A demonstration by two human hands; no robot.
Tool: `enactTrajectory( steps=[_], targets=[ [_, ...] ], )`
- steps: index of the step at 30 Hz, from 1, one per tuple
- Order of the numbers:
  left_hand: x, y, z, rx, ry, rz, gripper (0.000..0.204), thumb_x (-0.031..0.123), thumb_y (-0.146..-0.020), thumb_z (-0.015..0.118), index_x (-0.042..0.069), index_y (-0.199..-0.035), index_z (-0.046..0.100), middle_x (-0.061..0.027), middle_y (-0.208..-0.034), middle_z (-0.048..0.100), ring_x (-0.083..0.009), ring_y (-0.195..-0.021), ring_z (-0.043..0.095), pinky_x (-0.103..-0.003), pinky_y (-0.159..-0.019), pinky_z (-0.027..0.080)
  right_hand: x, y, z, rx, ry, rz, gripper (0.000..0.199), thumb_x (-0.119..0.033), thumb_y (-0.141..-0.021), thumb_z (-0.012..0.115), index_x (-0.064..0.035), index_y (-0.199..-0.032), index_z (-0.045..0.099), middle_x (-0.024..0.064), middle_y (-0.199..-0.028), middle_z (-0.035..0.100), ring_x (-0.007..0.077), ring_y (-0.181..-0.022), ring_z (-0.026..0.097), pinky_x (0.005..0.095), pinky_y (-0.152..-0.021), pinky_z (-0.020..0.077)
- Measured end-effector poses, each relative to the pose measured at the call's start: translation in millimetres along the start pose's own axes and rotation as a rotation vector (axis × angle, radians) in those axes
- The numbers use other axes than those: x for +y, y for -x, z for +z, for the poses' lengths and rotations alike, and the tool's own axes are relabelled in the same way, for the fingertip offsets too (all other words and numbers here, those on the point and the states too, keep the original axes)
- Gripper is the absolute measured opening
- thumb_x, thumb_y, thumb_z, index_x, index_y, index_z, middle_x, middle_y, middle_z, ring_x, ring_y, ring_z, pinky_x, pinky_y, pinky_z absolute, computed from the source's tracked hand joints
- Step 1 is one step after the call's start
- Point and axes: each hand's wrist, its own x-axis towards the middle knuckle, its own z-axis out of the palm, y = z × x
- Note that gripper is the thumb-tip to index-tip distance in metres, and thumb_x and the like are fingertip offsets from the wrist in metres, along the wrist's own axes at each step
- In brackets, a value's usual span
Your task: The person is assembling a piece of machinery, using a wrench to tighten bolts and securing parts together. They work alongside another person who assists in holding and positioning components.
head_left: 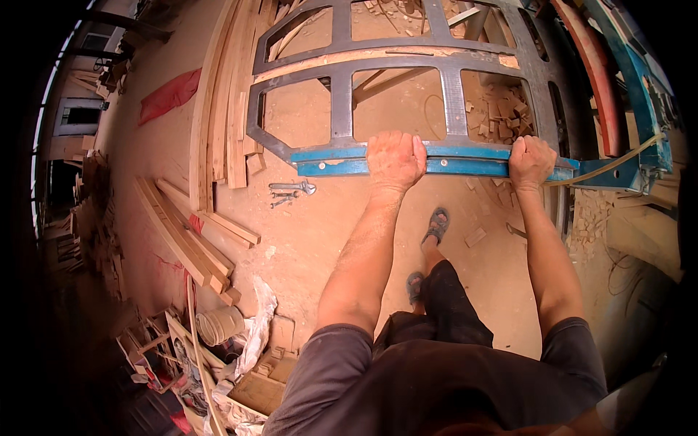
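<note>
- Nearest: person's dark shirt (429,385) is filling the lower edge; bare forearms are reaching fwd.
- Lower L: pale bucket (219,325) is lying tipped amid clutter.
- Sandaled feet (438,224) are standing on dusty floor (283,243).
- L side: cut lumber (172,229) is lying on floor; wrenches (291,192) are resting nearby, just below rail's L end.
- Mid-pic: L hand (396,161) is holding blue metal rail (465,161), grip wrapping it L of center.
- R hand (533,161) is holding same rail nearer its R end, grip curling round it.
- Rail is running L-to-R along near edge of dark metal frame (342,109) w/ big openings.
- Farther: wood offcuts (502,120) are showing thru frame's R opening; red cloth (170,96) is lying far L.
</note>
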Motion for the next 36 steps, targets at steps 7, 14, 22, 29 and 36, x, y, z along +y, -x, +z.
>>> enactTrajectory(
  steps=[7,14,22,29,36],
  targets=[
    [-1,4,7,0.061,0.028,-0.001,0.023,0.019,-0.085,0.065,0.011,-0.066,0.058,-0.0075,-0.068,0.056,-0.0289,-0.07,0.056,-0.043,-0.067,0.041,2,11,6,0.06,0.05,-0.01,0.025,-0.021,-0.086,0.058,-0.0115,-0.063,0.055,0.0045,-0.07,0.062,0.0285,-0.072,0.06,0.0456,-0.07,0.0428],
    [-5,7,12,0.111,0.045,0.024,0.023,0.02,-0.084,0.067,0.011,-0.064,0.057,-0.0057,-0.068,0.056,-0.0283,-0.07,0.056,-0.043,-0.067,0.041,-1,22,11,0.095,0.078,0.006,0.025,-0.023,-0.088,0.057,-0.0118,-0.065,0.058,0.0045,-0.072,0.063,0.0286,-0.076,0.061,0.0456,-0.072,0.0432],
    [-14,10,23,0.088,0.098,0.038,0.023,0.023,-0.084,0.067,0.011,-0.066,0.059,-0.0064,-0.068,0.058,-0.0286,-0.071,0.058,-0.044,-0.069,0.042,6,33,28,0.096,0.099,0.027,0.027,-0.025,-0.089,0.057,-0.0112,-0.066,0.059,0.0082,-0.072,0.064,0.032,-0.074,0.062,0.0478,-0.07,0.0443],
    [-25,15,36,-0.071,0.265,0.1,0.022,0.029,-0.087,0.066,0.009,-0.078,0.063,-0.0127,-0.084,0.061,-0.0315,-0.086,0.059,-0.045,-0.076,0.043,24,40,62,0.115,0.047,0.053,0.03,-0.025,-0.09,0.054,-0.0062,-0.068,0.059,0.0175,-0.073,0.062,0.0389,-0.073,0.061,0.0518,-0.067,0.046],
    [-98,39,-18,-0.122,0.591,0.36,0.033,0.007,-0.077,0.071,0.002,-0.109,0.061,-0.0154,-0.111,0.061,-0.0369,-0.117,0.054,-0.049,-0.102,0.043,48,48,99,0.124,0.059,0.079,0.033,-0.026,-0.095,0.048,-0.0023,-0.074,0.056,0.0214,-0.077,0.06,0.042,-0.079,0.059,0.0524,-0.071,0.0446]
  ],
)
